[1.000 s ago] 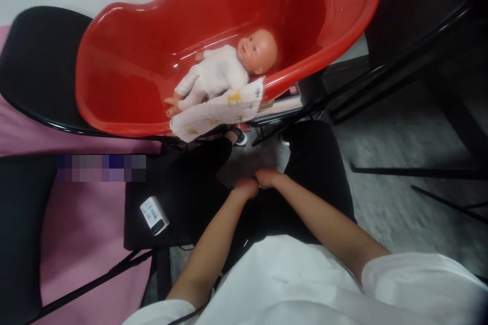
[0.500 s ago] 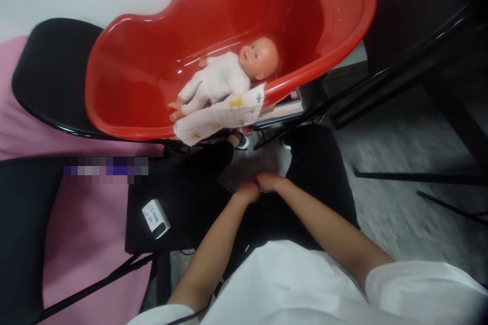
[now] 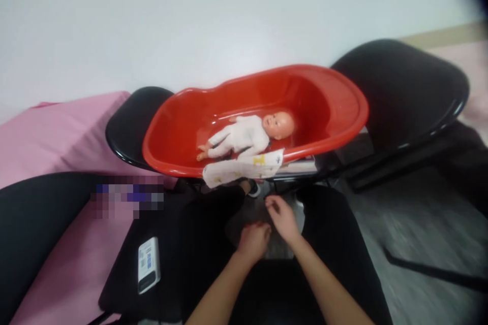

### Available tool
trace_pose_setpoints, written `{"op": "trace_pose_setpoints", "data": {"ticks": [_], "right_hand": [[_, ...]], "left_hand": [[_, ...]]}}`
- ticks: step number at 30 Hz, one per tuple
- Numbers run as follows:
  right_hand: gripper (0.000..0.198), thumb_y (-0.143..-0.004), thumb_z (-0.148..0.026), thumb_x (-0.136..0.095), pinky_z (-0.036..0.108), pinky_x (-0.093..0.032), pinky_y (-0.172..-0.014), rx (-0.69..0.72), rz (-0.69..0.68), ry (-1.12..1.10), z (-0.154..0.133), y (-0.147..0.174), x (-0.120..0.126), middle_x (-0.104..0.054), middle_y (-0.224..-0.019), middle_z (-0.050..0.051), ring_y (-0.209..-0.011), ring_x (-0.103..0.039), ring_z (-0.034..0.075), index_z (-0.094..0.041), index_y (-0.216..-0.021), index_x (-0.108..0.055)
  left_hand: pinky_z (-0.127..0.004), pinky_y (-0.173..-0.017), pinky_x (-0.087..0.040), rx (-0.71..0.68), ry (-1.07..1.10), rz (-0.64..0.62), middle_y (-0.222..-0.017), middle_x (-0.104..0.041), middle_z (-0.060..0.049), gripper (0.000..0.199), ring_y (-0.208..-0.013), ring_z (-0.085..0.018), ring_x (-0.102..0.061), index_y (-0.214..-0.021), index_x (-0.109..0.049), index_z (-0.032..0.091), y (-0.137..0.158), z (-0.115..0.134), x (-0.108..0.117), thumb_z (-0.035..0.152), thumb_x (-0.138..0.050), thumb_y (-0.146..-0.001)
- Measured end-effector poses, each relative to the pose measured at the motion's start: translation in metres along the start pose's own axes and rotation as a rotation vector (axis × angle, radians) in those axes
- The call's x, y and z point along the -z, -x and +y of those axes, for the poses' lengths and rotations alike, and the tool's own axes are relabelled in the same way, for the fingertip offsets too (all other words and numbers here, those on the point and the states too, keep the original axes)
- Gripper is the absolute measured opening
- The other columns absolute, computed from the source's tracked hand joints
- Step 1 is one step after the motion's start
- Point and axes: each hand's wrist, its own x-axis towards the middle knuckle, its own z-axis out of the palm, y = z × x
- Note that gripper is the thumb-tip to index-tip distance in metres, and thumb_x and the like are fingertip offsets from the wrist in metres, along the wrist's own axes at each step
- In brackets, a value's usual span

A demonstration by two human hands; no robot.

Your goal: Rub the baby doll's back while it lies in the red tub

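- So the view has tipped up; the right hand [image 3: 281, 216] has lifted off the left hand [image 3: 254, 237], fingers loosely spread, holding nothing.
- Left hand is curled, empty, over the lap.
- Doll [image 3: 247, 134] lies in the red tub [image 3: 343, 92], near its front rim, cloth [image 3: 244, 167] draped there.

Both empty hands, left grip [image 3: 253, 239] and right grip [image 3: 281, 216], rest near the red tub [image 3: 328, 106] holding a doll [image 3: 247, 134].

Red tub [image 3: 335, 92]: moulded plastic, smooth, high gloss. Doll [image 3: 247, 134]: smooth plastic head with slight sheen; body covered in matt white cloth. Printed cloth [image 3: 244, 168] over the tub rim: thin, soft, matt fabric. Black chair seats [image 3: 404, 86]: smooth, glossy. Pink cover [image 3: 57, 132]: matt textile. Floor [image 3: 419, 223]: dull, grey, mottled.
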Motion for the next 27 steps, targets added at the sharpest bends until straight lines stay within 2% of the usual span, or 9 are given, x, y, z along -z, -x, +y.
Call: {"op": "trace_pose_setpoints", "data": {"ticks": [1,3,4,6,11,14,17,23,27], "right_hand": [[0.027,-0.091,-0.038,-0.049,0.031,-0.047,-0.095,0.001,0.159,-0.144,-0.007,-0.006,0.013,-0.066,-0.109,0.009,-0.101,-0.062,0.018,-0.017,-0.105,-0.059],[0.035,-0.086,-0.048,-0.057,0.034,-0.047,-0.096,0.014,0.295,-0.289,-0.026,-0.019,0.040,-0.065,-0.110,0.009,-0.102,-0.061,0.019,-0.018,-0.105,-0.058],[0.039,-0.084,-0.050,-0.059,0.035,-0.046,-0.098,0.033,0.300,-0.316,-0.037,-0.024,0.052,-0.064,-0.113,0.009,-0.104,-0.060,0.020,-0.019,-0.107,-0.058],[0.045,-0.081,-0.053,-0.061,0.037,-0.045,-0.099,0.073,0.262,-0.316,-0.060,-0.036,0.068,-0.063,-0.118,0.009,-0.107,-0.059,0.021,-0.019,-0.111,-0.058],[0.053,-0.074,-0.061,-0.062,0.033,-0.050,-0.082,0.037,0.157,-0.328,-0.103,-0.063,0.063,-0.068,-0.092,0.007,-0.089,-0.061,0.021,-0.015,-0.100,-0.061],[0.052,-0.069,-0.064,-0.066,0.031,-0.049,-0.070,-0.033,0.138,-0.428,-0.113,-0.066,0.056,-0.064,-0.074,0.003,-0.075,-0.059,0.019,-0.015,-0.085,-0.061],[0.047,-0.067,-0.058,-0.072,0.032,-0.050,-0.073,-0.059,0.072,-0.629,-0.114,-0.049,0.061,-0.067,-0.077,0.003,-0.076,-0.061,0.019,-0.015,-0.081,-0.062],[0.044,-0.074,-0.038,-0.076,0.042,-0.047,-0.097,-0.160,-0.257,-1.033,-0.081,0.037,0.071,-0.068,-0.114,0.011,-0.102,-0.065,0.024,-0.017,-0.112,-0.066],[0.044,-0.078,-0.045,-0.072,0.043,-0.046,-0.103,-0.365,-0.251,-1.185,-0.049,0.071,0.042,-0.068,-0.116,0.011,-0.108,-0.065,0.025,-0.020,-0.114,-0.065]], "left_hand": [[-0.035,-0.098,-0.046,0.000,0.128,0.239,-0.116,-0.065,-0.007,0.027,-0.109,-0.021,-0.060,-0.114,-0.063,0.022,0.000,-0.005,0.013,0.028,-0.047,-0.093],[-0.035,-0.097,-0.046,0.048,0.408,0.706,-0.120,-0.060,-0.010,0.031,-0.111,-0.021,-0.058,-0.121,-0.054,0.019,0.000,-0.016,0.043,0.033,-0.048,-0.094],[-0.035,-0.096,-0.047,0.065,0.519,0.860,-0.121,-0.058,-0.011,0.036,-0.111,-0.021,-0.057,-0.123,-0.051,0.018,-0.001,-0.022,0.060,0.037,-0.053,-0.092],[-0.036,-0.096,-0.046,0.067,0.675,0.971,-0.124,-0.055,-0.012,0.046,-0.114,-0.022,-0.055,-0.125,-0.049,0.018,-0.006,-0.029,0.091,0.043,-0.061,-0.087],[-0.042,-0.097,-0.049,0.042,1.159,0.804,-0.125,-0.059,-0.010,0.047,-0.114,-0.024,-0.058,-0.123,-0.052,0.022,-0.022,-0.016,0.136,0.044,-0.067,-0.085],[-0.042,-0.092,-0.053,-0.071,1.491,0.693,-0.136,-0.054,-0.009,0.046,-0.119,-0.026,-0.056,-0.129,-0.050,0.026,-0.024,0.003,0.144,0.036,-0.066,-0.087],[-0.037,-0.094,-0.053,-0.159,1.670,0.664,-0.138,-0.054,-0.010,0.048,-0.122,-0.025,-0.055,-0.131,-0.051,0.025,-0.012,0.022,0.143,0.027,-0.066,-0.085],[-0.041,-0.101,-0.051,-0.018,1.777,0.584,-0.141,-0.052,-0.006,0.060,-0.127,-0.028,-0.052,-0.140,-0.045,0.029,0.076,0.037,0.095,0.022,-0.061,-0.083],[-0.045,-0.101,-0.050,0.182,1.832,0.508,-0.131,-0.061,-0.006,0.057,-0.123,-0.031,-0.054,-0.134,-0.053,0.031,0.127,0.013,0.055,0.031,-0.067,-0.079]]}}
